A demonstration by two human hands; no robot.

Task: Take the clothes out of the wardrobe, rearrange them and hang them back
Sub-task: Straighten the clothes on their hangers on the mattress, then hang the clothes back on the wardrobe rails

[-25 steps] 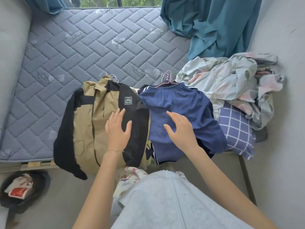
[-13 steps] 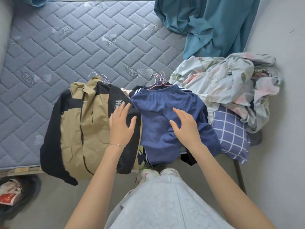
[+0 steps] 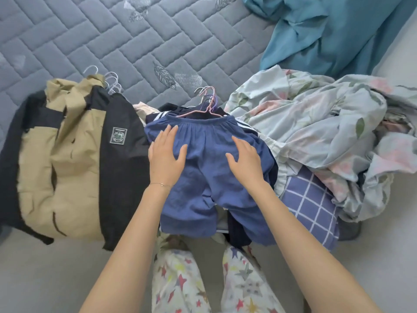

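A quilted grey-blue mattress (image 3: 112,41) fills the far left of the scene, and a teal curtain (image 3: 338,30) hangs down onto its far right corner. Below the curtain, a crumpled heap of floral bedding (image 3: 316,123) spreads along the right side, its near edge lying over a blue checked pillow (image 3: 311,206). On the left, a tan and black jacket (image 3: 67,166) lies flat at the near edge of the mattress, its hem hanging over toward the pale floor (image 3: 45,267). Just to its right and touching its black sleeve is a stack of clothes topped by a pair of blue shorts (image 3: 203,177). Darker garments with white stripes (image 3: 244,126) show from under the waistband, and the shorts hide the rest of that stack. The bedding heap crowds the stack from the right. The person's star-patterned trousers (image 3: 178,279) stand at the near edge between the two forearms. The left hand (image 3: 165,158) lies flat on the left side of the shorts with fingers straight and spread, gripping nothing. The right hand (image 3: 246,159) rests likewise on the right side, fingers extended, thumb apart. A pink hanger (image 3: 208,105) and other hooks bunch at the far end of the shorts' waistband, and pale hanger hooks (image 3: 110,82) stick out beyond the jacket's collar. A square badge (image 3: 119,136) sits on the jacket's black panel, and a thin bracelet (image 3: 161,184) circles the left wrist.
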